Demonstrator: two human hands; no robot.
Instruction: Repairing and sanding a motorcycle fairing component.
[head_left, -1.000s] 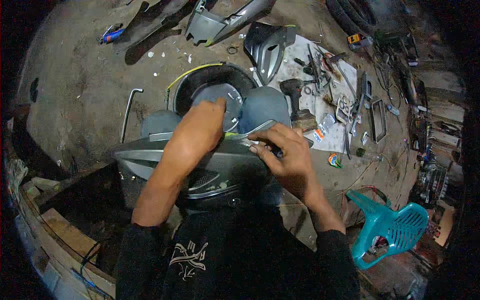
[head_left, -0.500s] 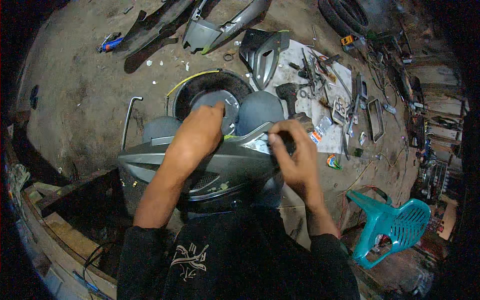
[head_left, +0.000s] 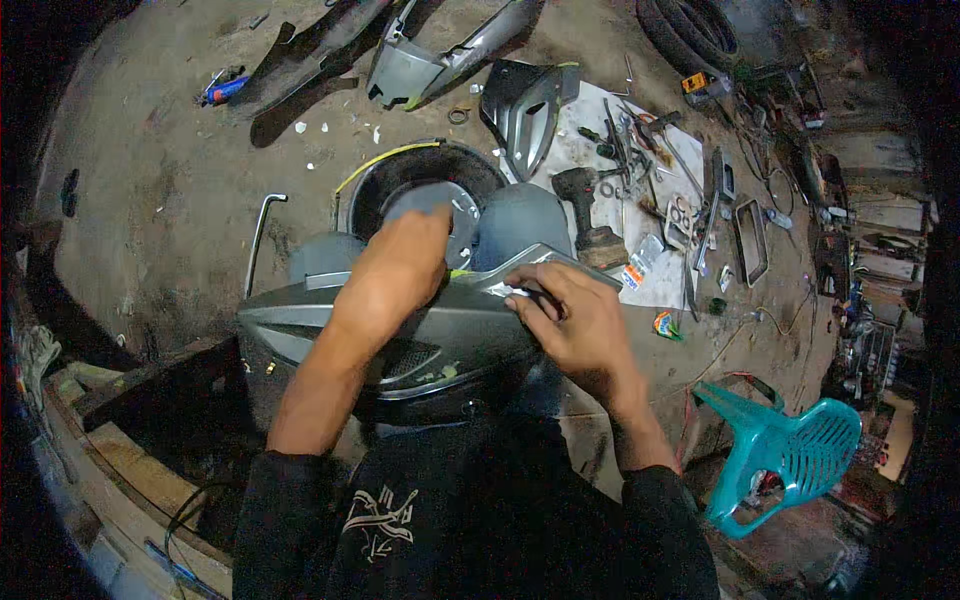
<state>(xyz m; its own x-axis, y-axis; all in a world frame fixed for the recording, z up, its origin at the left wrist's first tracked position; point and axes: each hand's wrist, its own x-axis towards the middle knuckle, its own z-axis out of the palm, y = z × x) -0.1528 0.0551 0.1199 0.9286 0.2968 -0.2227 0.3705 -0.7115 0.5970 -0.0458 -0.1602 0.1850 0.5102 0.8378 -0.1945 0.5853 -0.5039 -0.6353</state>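
Observation:
Across my lap lies a long dark grey motorcycle body panel (head_left: pixel 478 328) with a mesh vent and yellow-green marks. My left hand (head_left: pixel 393 270) grips its middle, fingers curled over the far edge; their tips are partly hidden. At the panel's right part, my right hand (head_left: pixel 575 320) has thumb and fingers brought together against the surface, beside a shiny pale patch. What sits between them, if anything, is too small to make out. Beyond my knees a black tub (head_left: pixel 375 185) with a yellow strip on its rim holds a grey round object.
A power drill (head_left: pixel 580 210) and several tools rest on a white sheet (head_left: pixel 645 285) at the right. Other grey panels (head_left: pixel 530 125) lie on the far floor. A teal plastic chair (head_left: pixel 745 450) stands near right, and an L-shaped metal wrench (head_left: pixel 258 240) lies at left.
My right hand has moved left along the panel, from its right end onto the shiny patch, and its fingers have come closer together. The left hand stays nearly still.

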